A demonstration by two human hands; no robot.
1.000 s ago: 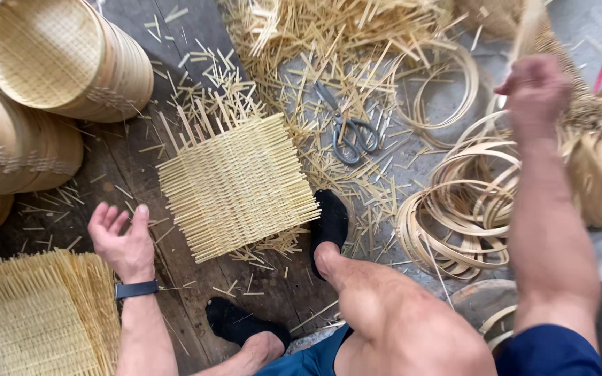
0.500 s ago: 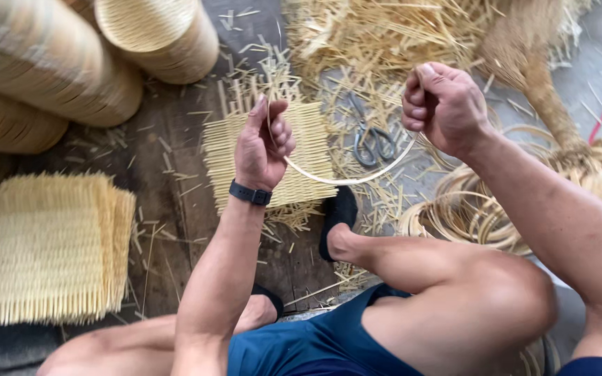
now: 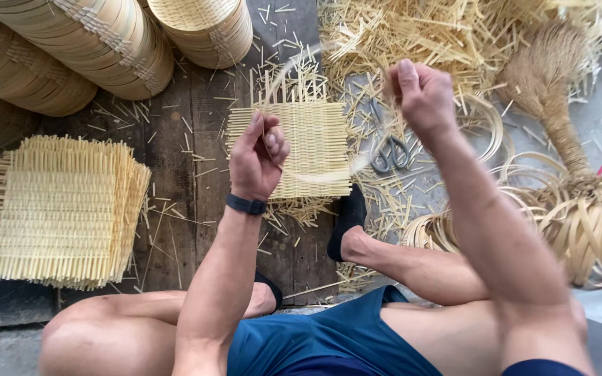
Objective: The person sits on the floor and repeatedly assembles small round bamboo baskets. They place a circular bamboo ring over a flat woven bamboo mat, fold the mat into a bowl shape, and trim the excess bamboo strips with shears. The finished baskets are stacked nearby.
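Left hand point(image 3: 258, 159) and right hand point(image 3: 419, 94) each pinch one end of a thin bamboo strip point(image 3: 329, 175), bowing it into a loop above the woven square mat point(image 3: 308, 146), which lies flat on the floor beside scissors point(image 3: 387, 150).

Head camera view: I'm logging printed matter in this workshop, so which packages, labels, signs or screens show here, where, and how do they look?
None in view: no package, label, sign or lit screen.
Nearest thing: a dark wristband on the left hand, plain black, its face not visible.
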